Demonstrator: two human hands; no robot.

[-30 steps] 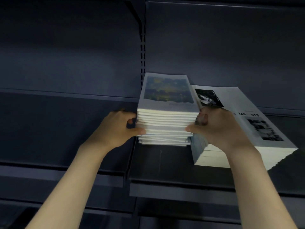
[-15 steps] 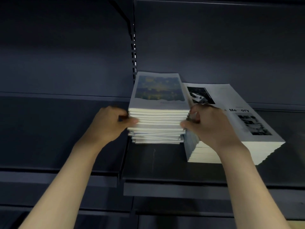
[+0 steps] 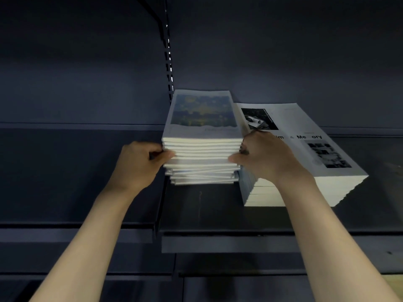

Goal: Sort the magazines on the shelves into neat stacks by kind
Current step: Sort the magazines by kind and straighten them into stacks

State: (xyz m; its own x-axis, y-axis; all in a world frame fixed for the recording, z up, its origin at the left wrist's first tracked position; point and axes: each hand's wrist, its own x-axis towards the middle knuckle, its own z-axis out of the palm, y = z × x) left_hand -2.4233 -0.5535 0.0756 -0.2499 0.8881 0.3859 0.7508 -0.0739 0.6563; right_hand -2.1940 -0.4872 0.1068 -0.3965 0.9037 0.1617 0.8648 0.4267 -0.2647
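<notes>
A stack of magazines with a blue and yellow painted cover point(image 3: 201, 136) stands on the dark shelf point(image 3: 218, 216), its lower copies slightly askew. My left hand point(image 3: 139, 164) grips its left side, thumb on the front edges. My right hand point(image 3: 265, 158) grips the right side the same way, wedged between this stack and the one beside it. That second stack, white magazines with black-and-white photos point(image 3: 305, 149), lies touching on the right, angled toward the front right.
The slotted upright point(image 3: 169, 62) of the shelving rises just behind the painted-cover stack. A separate shelf board point(image 3: 76, 171) lies to the left at about the same height. Lower shelf edges point(image 3: 218, 275) run below.
Both hands stay clamped on the sides of the painted-cover stack. The upper copies look more squared up than a second ago; the view has shifted slightly.
</notes>
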